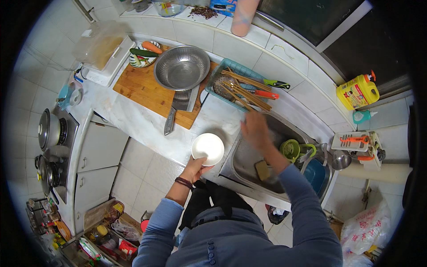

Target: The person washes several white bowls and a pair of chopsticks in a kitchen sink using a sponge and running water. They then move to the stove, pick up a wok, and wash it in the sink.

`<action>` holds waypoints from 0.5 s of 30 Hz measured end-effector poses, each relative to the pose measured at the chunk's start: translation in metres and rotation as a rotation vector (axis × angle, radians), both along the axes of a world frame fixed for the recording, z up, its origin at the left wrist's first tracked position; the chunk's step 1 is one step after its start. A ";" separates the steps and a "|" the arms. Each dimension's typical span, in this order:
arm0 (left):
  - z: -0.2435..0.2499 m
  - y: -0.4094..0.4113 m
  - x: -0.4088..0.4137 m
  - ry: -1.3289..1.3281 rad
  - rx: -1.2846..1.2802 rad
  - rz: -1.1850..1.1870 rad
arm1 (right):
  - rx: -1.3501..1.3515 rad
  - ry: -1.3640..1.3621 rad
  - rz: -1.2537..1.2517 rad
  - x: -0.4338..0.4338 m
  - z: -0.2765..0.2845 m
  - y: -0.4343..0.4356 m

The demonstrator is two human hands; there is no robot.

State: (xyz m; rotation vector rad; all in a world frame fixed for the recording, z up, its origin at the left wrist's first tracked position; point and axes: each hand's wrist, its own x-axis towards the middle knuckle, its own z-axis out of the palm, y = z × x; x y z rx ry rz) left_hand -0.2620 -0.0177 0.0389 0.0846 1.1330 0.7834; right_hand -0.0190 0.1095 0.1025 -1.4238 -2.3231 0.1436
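Observation:
My left hand (195, 169) grips a white bowl (208, 148) by its near rim, thumb over the edge, above the front of the counter. The bowl's pale inside faces up. Over the left side of the stainless steel sink (245, 163), my right hand (256, 131) is blurred, its fingertips by the near ends of wooden chopsticks (250, 95). Whether it touches or holds one I cannot tell. Those chopsticks lie in a teal plastic basket (213, 87) with a perforated skimmer (223, 85). A sponge (262, 170) rests in the sink below my right forearm.
A wooden cutting board (138, 85) bears a metal basin (181, 68), a cleaver (170, 118) with its handle past the edge, and a plate of vegetables (141, 63). A green strainer cup (289, 150) sits at the sink's right. Pots (48, 128) stand on the stove, left.

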 end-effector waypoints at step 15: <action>0.092 0.010 0.102 0.840 1.130 -0.555 | -0.518 0.610 -0.064 0.068 0.007 -0.116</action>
